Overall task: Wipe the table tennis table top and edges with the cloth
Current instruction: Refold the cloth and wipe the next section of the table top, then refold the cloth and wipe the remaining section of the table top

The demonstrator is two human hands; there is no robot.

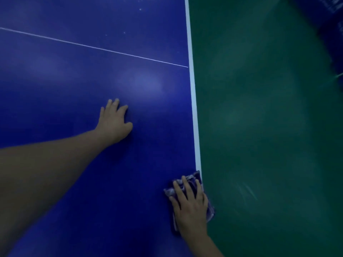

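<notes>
Cloth [193, 195] lies lengthwise along the table [92, 71] edge under flat right hand [191, 206]; left hand [115, 123] rests open.

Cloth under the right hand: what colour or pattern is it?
The cloth is dark purple with pale whitish blotches, seen in the head view.

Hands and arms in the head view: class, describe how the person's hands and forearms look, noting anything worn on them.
Both are bare. The left hand and its long forearm show no sleeve, glove, watch or ring. The right hand is likewise ungloved, with no ring visible and a bare wrist down to the frame edge. Fingernails look short and unpainted, though dim light and blur limit detail.
</notes>
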